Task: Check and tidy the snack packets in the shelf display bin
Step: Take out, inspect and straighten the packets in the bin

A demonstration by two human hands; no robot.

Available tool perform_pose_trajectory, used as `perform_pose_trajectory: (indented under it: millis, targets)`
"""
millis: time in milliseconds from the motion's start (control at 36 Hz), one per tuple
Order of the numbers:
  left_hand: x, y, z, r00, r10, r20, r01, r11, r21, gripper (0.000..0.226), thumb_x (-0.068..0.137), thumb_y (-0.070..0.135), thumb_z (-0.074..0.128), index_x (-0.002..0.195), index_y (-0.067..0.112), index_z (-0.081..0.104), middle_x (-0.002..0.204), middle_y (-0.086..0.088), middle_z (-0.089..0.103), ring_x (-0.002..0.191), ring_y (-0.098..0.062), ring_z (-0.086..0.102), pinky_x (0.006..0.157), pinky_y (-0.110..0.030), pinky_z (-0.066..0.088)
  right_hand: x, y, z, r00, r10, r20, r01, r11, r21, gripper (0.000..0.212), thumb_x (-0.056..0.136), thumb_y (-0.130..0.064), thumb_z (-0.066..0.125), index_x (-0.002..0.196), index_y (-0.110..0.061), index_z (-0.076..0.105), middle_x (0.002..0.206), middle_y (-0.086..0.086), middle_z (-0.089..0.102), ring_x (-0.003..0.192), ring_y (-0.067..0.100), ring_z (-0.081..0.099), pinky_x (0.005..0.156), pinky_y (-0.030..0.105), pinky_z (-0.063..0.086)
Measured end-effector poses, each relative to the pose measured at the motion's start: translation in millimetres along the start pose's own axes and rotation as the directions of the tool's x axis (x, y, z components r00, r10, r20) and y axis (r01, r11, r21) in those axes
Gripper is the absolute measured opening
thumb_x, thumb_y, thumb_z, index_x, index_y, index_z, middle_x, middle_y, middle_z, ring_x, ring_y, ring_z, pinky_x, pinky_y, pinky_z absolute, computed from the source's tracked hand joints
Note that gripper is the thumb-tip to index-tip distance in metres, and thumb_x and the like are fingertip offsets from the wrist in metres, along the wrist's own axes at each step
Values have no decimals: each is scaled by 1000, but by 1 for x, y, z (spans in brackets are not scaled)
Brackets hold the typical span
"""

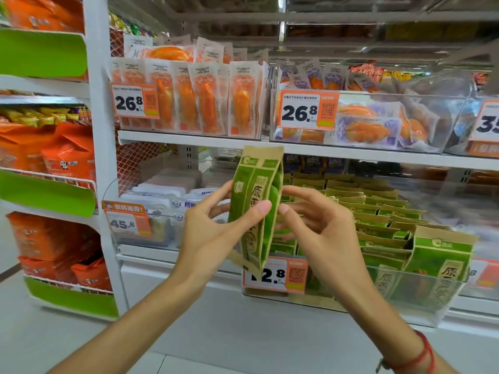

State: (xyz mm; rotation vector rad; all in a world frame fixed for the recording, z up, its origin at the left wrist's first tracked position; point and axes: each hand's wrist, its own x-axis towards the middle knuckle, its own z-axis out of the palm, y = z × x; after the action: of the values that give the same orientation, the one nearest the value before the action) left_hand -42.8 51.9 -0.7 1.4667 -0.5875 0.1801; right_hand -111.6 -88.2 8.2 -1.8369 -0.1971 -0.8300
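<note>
A green and tan snack packet [256,206] stands upright in the air in front of the lower shelf. My left hand [216,233] pinches its left side, thumb on the front. My right hand [318,228] pinches its right edge from behind. Behind and to the right, a clear display bin [421,300] holds several rows of the same green packets [378,220], with one packet [442,263] standing upright at the bin's front right corner. A 12.8 price tag [272,276] is fixed to the bin's front.
Left of the bin is another clear bin with white packets [162,201] and a 45.8 tag [127,222]. The shelf above [189,139] carries orange packets [189,101] in clear bins. A side rack [54,163] with orange bags stands at the far left.
</note>
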Motion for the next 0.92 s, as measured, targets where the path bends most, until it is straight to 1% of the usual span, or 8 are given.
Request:
perform_pose_trajectory:
  millis: [139,250,333,389,472,611,750,917]
  targets:
    - [-6,-8,5,1000,4,29,-6,997,79,42,54,55,78,92,61,63,106,24,70,102,14,58,72,-8,50,2,8,-4,996,87,-23,-85,994,72,24,88,-15,67,108,-27,68,87,-14,75,80,4,72,62,15,55]
    - [-8,-10,7,1000,-2,22,0,995,102,43,59,53,77,99,60,62,110,22,67,101,14,58,72,-8,51,2,10,-7,992,116,-47,-111,989,97,24,87,-10,66,98,-31,66,85,-13,75,78,4,72,60,14,54]
    - [-5,-10,5,998,-69,-4,69,997,14,32,76,34,75,107,40,68,100,18,73,93,6,66,70,-13,54,3,9,-10,986,155,-52,-147,979,140,21,87,-9,65,99,-27,66,83,-8,76,75,5,72,58,13,53]
    - [-3,-8,3,989,-145,-38,142,986,-86,19,83,21,73,101,27,72,88,11,75,80,3,69,62,-11,52,4,9,-12,976,213,-41,-203,962,181,18,88,-11,64,100,-25,67,81,-6,76,70,5,71,56,13,52]
    - [-3,-5,2,977,-206,-51,194,963,-185,10,83,15,74,88,23,72,75,10,74,67,4,68,56,-8,49,6,13,-14,955,297,-18,-287,933,216,14,92,-18,61,102,-23,68,82,-5,76,65,7,69,57,14,52]
    - [-6,-2,6,987,-119,-108,96,976,-195,13,78,13,77,84,23,72,75,9,75,68,-3,71,59,-10,51,7,17,-13,939,344,-17,-330,914,236,17,97,-26,52,99,-23,69,88,-5,76,75,10,71,63,15,54]
    - [-11,2,9,988,-20,-150,-7,985,-175,14,75,16,76,86,25,73,78,6,76,72,-9,73,60,-12,54,7,12,-11,953,302,-36,-286,929,237,21,98,-29,48,98,-23,68,88,-7,75,79,6,71,64,13,53]
    - [-15,6,11,986,43,-163,-65,990,-129,16,74,18,76,89,23,74,79,7,76,73,-10,74,59,-15,55,5,13,-10,975,218,-50,-205,961,183,16,89,-26,62,104,-28,65,93,-14,74,86,-3,68,66,10,51]
